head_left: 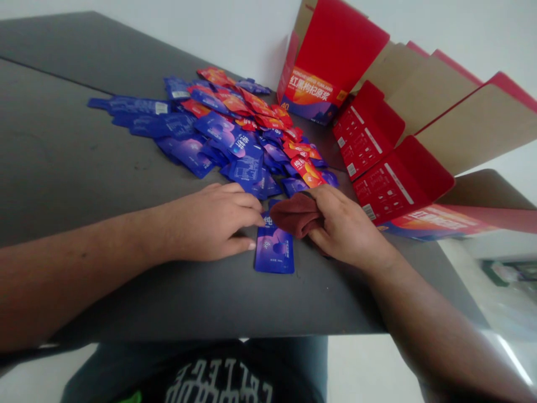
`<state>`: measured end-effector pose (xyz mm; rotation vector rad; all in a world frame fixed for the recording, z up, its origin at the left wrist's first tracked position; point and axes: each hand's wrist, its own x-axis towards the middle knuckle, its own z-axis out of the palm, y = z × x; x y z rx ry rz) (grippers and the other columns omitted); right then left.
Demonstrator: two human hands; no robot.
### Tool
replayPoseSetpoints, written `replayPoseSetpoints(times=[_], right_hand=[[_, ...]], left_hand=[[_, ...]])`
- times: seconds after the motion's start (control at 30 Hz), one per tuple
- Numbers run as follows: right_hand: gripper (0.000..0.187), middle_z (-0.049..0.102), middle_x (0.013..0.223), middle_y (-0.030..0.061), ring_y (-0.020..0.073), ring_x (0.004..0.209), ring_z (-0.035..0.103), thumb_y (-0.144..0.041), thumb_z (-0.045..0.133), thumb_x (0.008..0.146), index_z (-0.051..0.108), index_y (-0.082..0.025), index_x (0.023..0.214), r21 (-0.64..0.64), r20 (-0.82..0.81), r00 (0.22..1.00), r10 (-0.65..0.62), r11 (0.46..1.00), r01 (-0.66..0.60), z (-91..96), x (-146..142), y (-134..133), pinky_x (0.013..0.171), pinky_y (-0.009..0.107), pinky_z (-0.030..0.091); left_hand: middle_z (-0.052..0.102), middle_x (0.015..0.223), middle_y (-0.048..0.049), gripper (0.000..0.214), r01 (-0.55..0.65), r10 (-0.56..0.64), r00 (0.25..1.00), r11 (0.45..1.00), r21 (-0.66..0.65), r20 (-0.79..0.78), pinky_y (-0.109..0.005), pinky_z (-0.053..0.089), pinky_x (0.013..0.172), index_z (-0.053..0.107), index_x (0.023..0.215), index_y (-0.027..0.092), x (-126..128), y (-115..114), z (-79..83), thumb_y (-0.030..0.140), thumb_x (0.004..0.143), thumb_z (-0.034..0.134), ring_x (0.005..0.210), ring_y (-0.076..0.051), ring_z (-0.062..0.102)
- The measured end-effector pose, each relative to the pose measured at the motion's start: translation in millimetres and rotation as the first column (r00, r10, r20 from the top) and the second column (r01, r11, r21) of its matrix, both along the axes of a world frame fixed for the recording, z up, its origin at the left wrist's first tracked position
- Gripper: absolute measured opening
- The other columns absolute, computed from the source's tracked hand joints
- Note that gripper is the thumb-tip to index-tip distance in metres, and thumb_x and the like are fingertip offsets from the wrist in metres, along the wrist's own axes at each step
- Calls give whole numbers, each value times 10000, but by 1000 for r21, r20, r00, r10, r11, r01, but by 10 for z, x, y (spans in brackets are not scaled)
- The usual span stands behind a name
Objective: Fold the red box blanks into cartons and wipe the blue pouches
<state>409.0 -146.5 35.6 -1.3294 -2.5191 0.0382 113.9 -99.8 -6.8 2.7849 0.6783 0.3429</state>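
Observation:
A blue foil sachet [274,250] lies flat on the table just in front of the pile, its top end under a dark red cloth [296,215]. My right hand [344,226] grips that folded cloth and presses it against the sachet. My left hand [213,224] rests palm down on the table, its fingertips at the sachet's upper left edge. Behind both hands spreads a loose pile of blue and red-orange sachets [239,131], overlapping one another.
The dark grey table [84,168] runs under everything, with a seam across its left part. Flattened red and tan cartons [377,123] with printed panels stand open at the right, beside the pile. A white wall rises behind. My dark printed shirt [210,380] shows below the table edge.

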Motion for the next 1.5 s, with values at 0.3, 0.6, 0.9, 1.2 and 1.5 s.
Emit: replayPoseSetpoints(times=[0.3,0.6,0.9,1.2,1.5], right_hand=[[284,734,1071,97,306,1002,706,-168,645,822,571,-248,1084,-80,-41,997,-58,995,55,-154,101,115,888,443,600],[281,711,1166,162,344,1115,696,-198,632,854,526,-228,1113,-76,6,995,-96,992,96,-234,-1,86,966,492,598],[311,725,1209,179,336,1156,698,-205,655,894,573,-182,1194,-85,-8,997,-72,994,72,-207,22,98,977,457,585],[307,743,1137,156,351,1082,710,-219,637,821,585,-212,1124,-12,-114,979,-170,985,170,-118,215,187,910,471,581],[275,773,1097,153,347,1014,730,-312,662,847,634,-207,1100,-24,-193,946,-259,966,259,-88,369,277,862,446,567]], left_hand=[[807,1233,-109,375,-253,283,950,945,-209,130,-466,556,1059,719,1258,210,197,-131,7,417,947,750,1173,-321,747],[811,1265,-128,605,-496,495,866,830,-255,-73,-502,595,942,661,1313,247,513,-172,56,553,824,845,1157,-390,782],[835,956,-28,408,-529,540,839,781,-331,-68,-355,547,752,639,1255,230,547,-60,59,227,852,704,896,-253,793],[786,1238,-161,709,-552,543,834,819,-155,-102,-534,554,1010,712,1366,209,558,-273,98,696,855,779,1193,-422,736],[622,1516,-210,1132,-333,329,943,940,-81,-58,-665,452,1201,592,1648,255,520,-511,47,760,689,916,1415,-490,550]])
